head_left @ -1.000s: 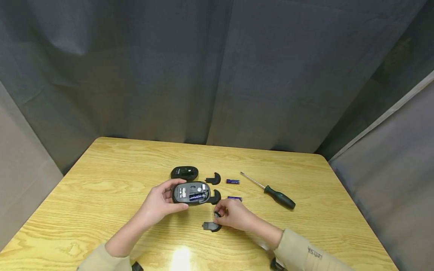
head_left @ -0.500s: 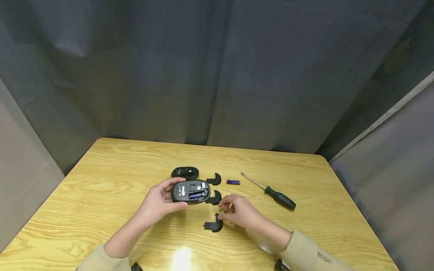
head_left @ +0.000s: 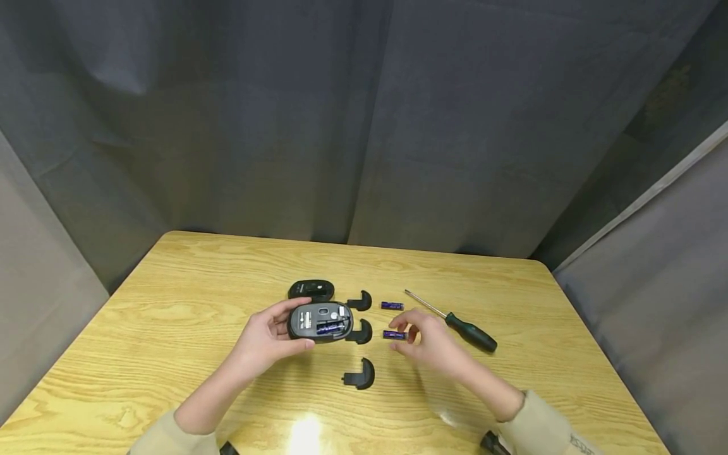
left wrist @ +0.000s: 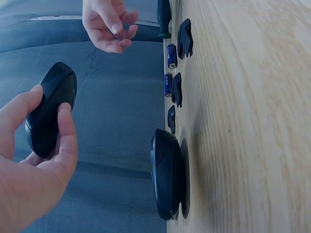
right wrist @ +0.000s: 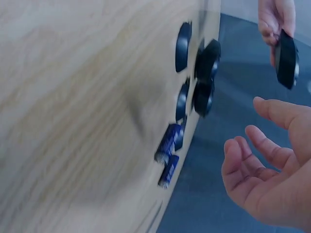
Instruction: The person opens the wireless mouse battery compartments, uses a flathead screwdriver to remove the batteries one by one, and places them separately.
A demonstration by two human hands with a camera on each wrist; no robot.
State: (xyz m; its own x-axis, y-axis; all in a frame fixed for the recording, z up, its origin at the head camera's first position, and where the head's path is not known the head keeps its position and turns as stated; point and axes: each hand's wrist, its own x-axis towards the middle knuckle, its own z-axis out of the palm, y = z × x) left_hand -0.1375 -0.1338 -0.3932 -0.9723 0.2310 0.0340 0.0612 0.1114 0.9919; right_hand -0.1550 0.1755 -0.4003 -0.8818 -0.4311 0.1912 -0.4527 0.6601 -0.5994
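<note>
My left hand (head_left: 266,336) grips a black computer mouse (head_left: 307,321) above the table, its underside toward the head camera. A blue battery (head_left: 330,328) lies in its uncovered compartment. Over the table, my right hand (head_left: 429,338) has its fingers loosely bent and apart, with nothing held. In the head view its fingertips overlap the nearer loose battery (head_left: 395,335); the right wrist view shows a gap between the hand and that battery (right wrist: 168,143). A second loose battery (head_left: 392,306) lies farther back. Curved black battery covers lie at the front (head_left: 359,374), middle (head_left: 364,332) and back (head_left: 361,301).
Behind the held mouse, another mouse (head_left: 311,289) lies on the table (head_left: 216,265). Two dark mouse-like shapes (right wrist: 209,58) appear in the right wrist view. A green-handled screwdriver (head_left: 469,332) lies to the right. Grey curtains (head_left: 273,126) hang beyond the table.
My right hand has left the front battery cover and moved right and farther back, over the nearer loose battery. The left hand keeps holding the mouse almost still.
</note>
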